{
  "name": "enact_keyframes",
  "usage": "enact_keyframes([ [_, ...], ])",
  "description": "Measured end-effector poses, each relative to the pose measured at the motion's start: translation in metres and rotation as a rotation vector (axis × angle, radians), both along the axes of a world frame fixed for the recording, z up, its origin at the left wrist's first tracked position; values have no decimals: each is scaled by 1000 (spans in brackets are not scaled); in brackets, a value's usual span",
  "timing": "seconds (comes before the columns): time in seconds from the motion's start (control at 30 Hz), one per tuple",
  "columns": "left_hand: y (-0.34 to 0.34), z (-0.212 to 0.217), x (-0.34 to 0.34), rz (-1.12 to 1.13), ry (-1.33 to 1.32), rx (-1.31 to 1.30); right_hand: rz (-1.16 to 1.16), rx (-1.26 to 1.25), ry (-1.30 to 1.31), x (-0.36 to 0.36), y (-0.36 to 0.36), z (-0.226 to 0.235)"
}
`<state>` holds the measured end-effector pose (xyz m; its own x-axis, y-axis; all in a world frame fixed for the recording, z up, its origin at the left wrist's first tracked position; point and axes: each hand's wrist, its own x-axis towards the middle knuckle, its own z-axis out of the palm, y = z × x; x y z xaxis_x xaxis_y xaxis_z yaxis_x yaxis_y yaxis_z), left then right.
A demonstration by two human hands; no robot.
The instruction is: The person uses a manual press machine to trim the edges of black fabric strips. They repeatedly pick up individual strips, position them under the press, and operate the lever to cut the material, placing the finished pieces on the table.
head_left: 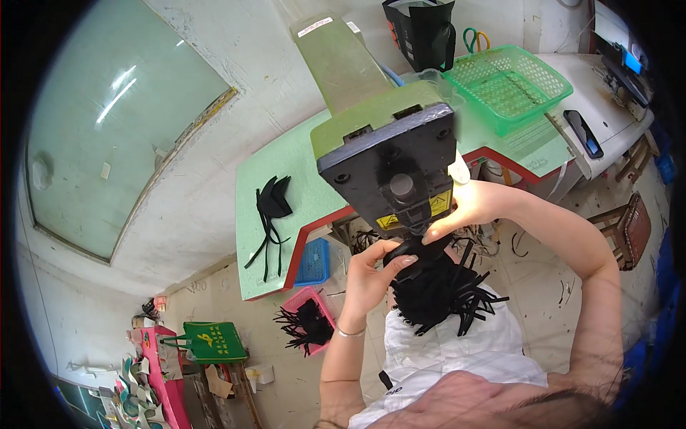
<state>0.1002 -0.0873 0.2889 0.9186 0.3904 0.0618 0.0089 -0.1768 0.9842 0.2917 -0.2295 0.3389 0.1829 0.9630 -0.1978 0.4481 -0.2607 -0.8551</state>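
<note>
Beneath the head of a green and black bench machine [389, 171], both my hands are on a black fabric piece [427, 250]. My left hand [375, 280] pinches its near left side between thumb and fingers. On the other side, my right hand [468, 209] reaches up by the machine head, its thumb pressed to the piece and its other fingers partly hidden. In my lap, over white clothing [457, 343], lies a heap of black strapped fabric pieces [432, 297]. The machine head hides whatever lies directly under it.
Left of the machine, a black strapped piece [274, 199] rests on the green tabletop [251, 168]. Below stand a blue basket [312, 263] and a pink basket [331, 306] of black pieces. A green basket [511, 86], a phone [584, 134] and a wooden stool [632, 229] are at right.
</note>
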Motion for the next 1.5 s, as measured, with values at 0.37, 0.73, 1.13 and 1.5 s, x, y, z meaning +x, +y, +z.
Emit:
enact_keyframes([
  [0.37,-36,-86,-14,249,-459,-665,-350,139,572,-41,-38,-71],
  [0.73,-60,-133,-32,216,-449,-790,-316,494,66,-63,-6,-52],
  [1.13,206,-37,16,729,-437,85,-416,77,431,-87,-54,-129],
  [1.5,103,-77,5,464,-140,799,-636,-391,1222,-144,-102,-251],
])
